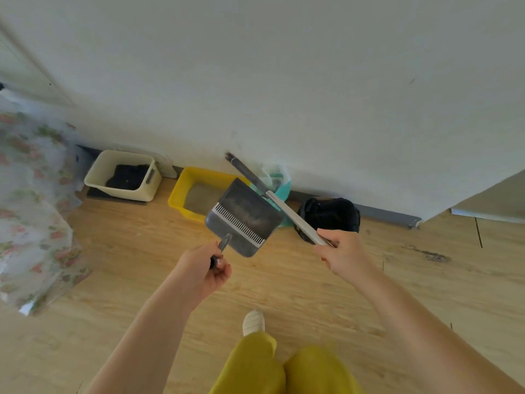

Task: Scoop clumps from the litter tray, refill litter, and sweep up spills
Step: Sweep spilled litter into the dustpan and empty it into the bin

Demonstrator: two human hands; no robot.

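Head view: left hand [206,267] grips dustpan [244,216] handle, pan raised above floor [142,251]. Right hand [342,251] grips broom [272,196] pole. Yellow litter tray [177,194] at floor's wall edge. Step, likely: sweeping spills. Next: lower pan, brush litter in.

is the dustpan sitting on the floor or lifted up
Lifted. The left hand grips the handle of the dustpan, which hangs tilted in the air in front of the yellow litter tray.

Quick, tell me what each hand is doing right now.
Left hand: grips the dustpan by its handle, pan raised off the floor.
Right hand: grips the long broom handle.
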